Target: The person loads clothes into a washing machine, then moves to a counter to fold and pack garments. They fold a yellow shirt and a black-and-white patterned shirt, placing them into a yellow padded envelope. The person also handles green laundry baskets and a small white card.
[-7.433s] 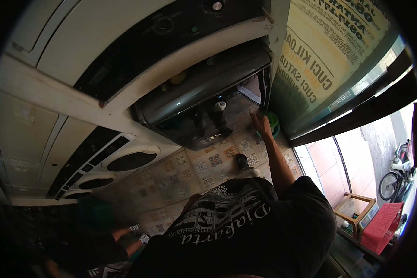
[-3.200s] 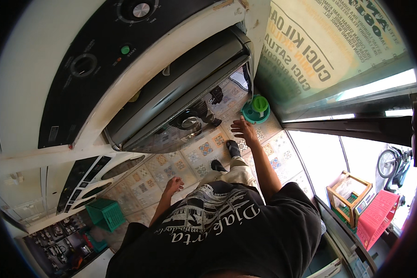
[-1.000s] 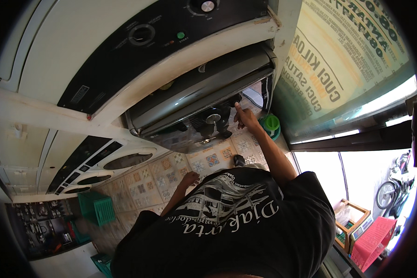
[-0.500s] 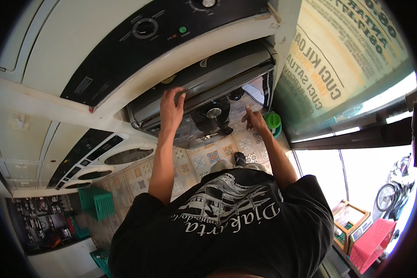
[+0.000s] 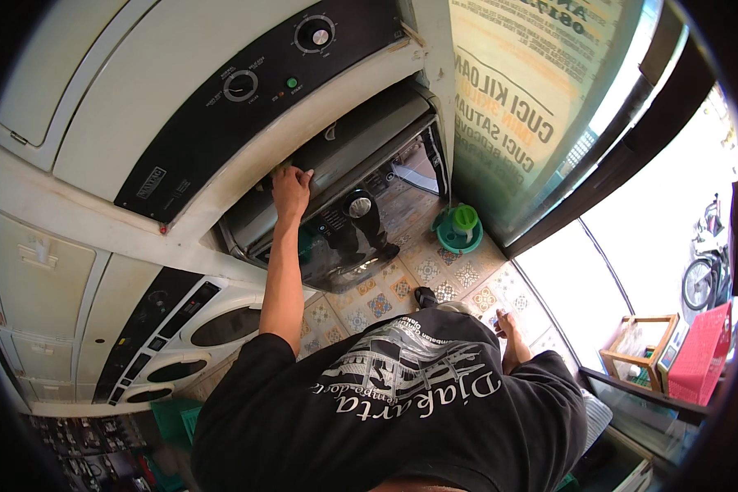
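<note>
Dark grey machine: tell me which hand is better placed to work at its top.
Likely the left hand: it is at the top of the machine, while the right hand is away from it.

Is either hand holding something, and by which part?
Cannot be told for the left hand, at the grey washing machine; the right hand shows nothing held.
</note>
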Available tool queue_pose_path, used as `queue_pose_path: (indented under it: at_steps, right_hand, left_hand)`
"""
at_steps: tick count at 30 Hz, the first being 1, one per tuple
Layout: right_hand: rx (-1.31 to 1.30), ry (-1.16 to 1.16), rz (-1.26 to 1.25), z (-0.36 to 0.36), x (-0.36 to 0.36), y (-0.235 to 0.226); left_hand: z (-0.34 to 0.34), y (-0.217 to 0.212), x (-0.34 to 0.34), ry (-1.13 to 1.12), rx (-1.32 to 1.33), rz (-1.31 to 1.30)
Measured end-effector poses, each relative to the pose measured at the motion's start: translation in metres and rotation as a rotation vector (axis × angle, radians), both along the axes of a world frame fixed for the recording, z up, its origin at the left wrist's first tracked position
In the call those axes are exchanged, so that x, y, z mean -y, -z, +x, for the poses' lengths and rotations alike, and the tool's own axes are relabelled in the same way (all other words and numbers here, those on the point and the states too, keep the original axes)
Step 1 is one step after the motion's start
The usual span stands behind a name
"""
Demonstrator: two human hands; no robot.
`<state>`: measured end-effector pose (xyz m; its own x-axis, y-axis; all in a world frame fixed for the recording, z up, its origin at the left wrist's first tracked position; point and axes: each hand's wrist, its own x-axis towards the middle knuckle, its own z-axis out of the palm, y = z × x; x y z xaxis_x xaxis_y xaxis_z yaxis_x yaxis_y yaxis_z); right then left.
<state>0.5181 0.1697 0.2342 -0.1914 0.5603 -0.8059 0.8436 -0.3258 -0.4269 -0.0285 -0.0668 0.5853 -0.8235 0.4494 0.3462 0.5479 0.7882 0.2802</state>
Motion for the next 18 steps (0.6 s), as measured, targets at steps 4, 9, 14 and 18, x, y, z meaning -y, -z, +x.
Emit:
queue_pose_path:
  at_steps: [4, 9, 14, 18]
  right_hand:
    - [-0.062, -0.05, -0.066, 0.025, 0.043, -0.003]
    - [-0.108, -0.365, 0.155, 0.015, 0.113, 0.012]
    - [-0.052, -0.662, 0.352, 0.043, 0.175, 0.008]
    - [-0.067, -0.652, 0.118, 0.116, 0.203, -0.011]
  left_hand:
    - [0.018, 0.012, 0.009, 0.054, -0.044, -0.029]
    - [0.047, 0.001, 0.015, 0.16, -0.186, -0.05]
    - [0.106, 0.011, 0.043, 0.314, -0.025, 0.281]
    - [0.183, 0.069, 0.084, 0.38, 0.482, 0.233]
